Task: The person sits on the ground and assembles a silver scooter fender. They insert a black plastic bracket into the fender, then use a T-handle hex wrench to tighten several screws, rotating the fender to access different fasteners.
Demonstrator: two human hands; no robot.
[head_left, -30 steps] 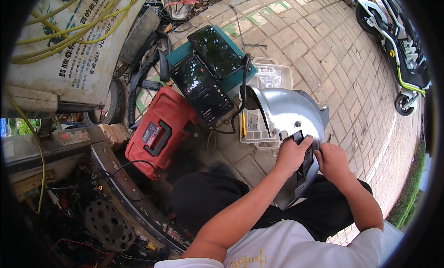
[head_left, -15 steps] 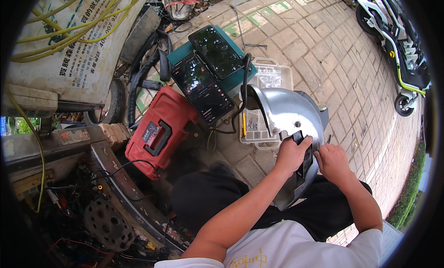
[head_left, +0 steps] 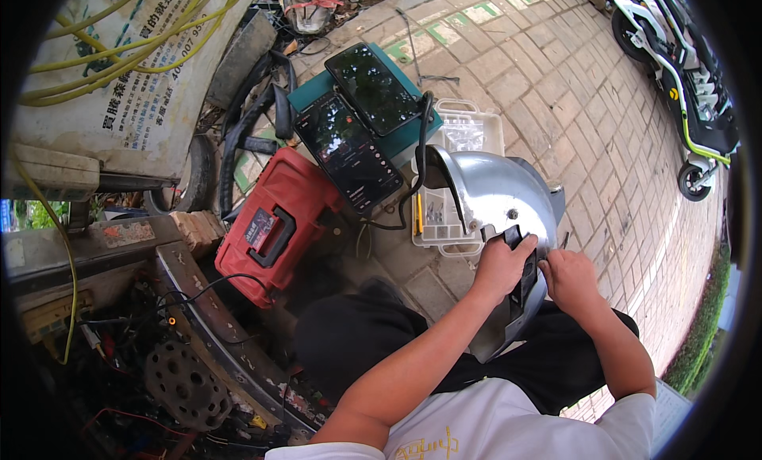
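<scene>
A brick-paved ground (head_left: 571, 103) fills the upper right of the view, with a parked electric scooter (head_left: 683, 79) at its far edge. At upper left lies a white printed sack (head_left: 119, 103) with yellow hose (head_left: 119, 39) coiled over it.

Nearer the person, a red tool case (head_left: 274, 222) sits on the ground, handle up, and just beyond it a teal case (head_left: 365, 111) carries two dark flat phones or tablets (head_left: 349, 150) side by side, their long sides running from upper left to lower right. A clear plastic parts organiser (head_left: 456, 182) lies between the teal case and the work piece.

The silver scooter body panel (head_left: 496, 202), a curved fender-like shell, rests against the person's lap over black trousers. Its long axis runs from upper left to lower right, the rounded, domed end pointing away toward the organiser and the narrower end down toward the knees.

A small black plastic bracket (head_left: 524, 269) sits on the panel's near side, lengthwise along it.

The left hand (head_left: 500, 265) is clamped on the upper part of the bracket, fingers curled over it. The right hand (head_left: 570, 277) is closed against the panel's edge just beside the bracket; whether it grips anything I cannot tell.
</scene>
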